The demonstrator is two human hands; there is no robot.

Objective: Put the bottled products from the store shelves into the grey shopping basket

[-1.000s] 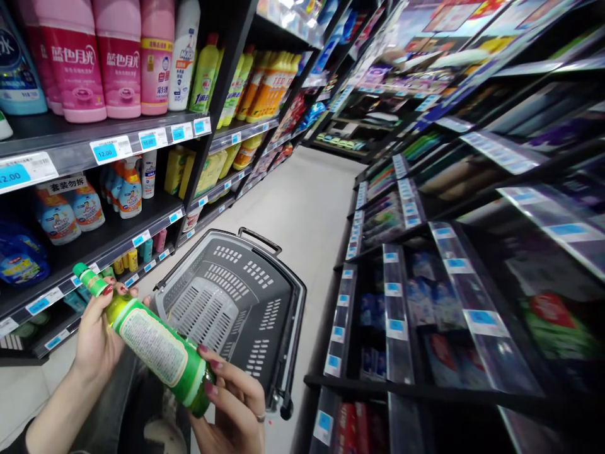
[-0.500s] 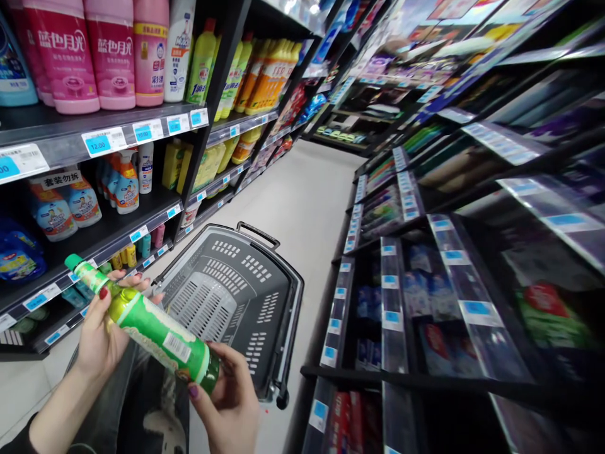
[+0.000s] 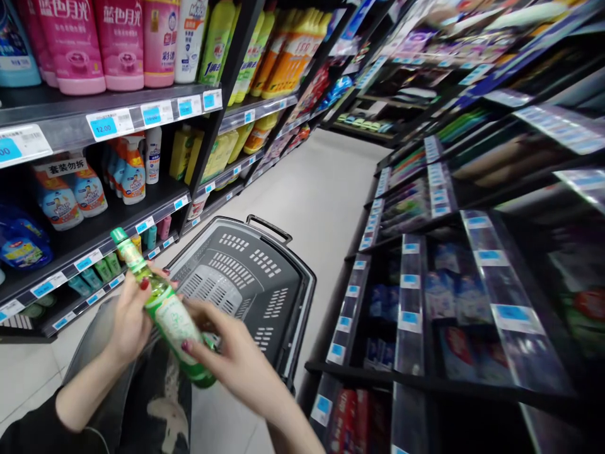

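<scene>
A green bottle [image 3: 163, 306] with a green cap and pale label is held tilted, cap up and to the left, over my lap. My left hand [image 3: 127, 318] wraps its neck and upper body. My right hand [image 3: 231, 356] grips the lower part of the bottle from the right, fingers curled on the label. Just beyond the bottle stands a dark grey shopping basket [image 3: 250, 284] on the aisle floor, with nothing visible inside it.
Left shelves [image 3: 118, 120] carry pink, yellow and orange detergent bottles and spray cleaners behind blue price tags. Dark shelves [image 3: 449, 271] of packaged goods line the right. A pale floor aisle [image 3: 321, 189] runs ahead between them. My knees in grey trousers [image 3: 142, 403] sit below.
The bottle has turned more upright and shifted right toward the basket. My right hand moved from under the bottle's base to over its lower side. The view has tilted down a little.
</scene>
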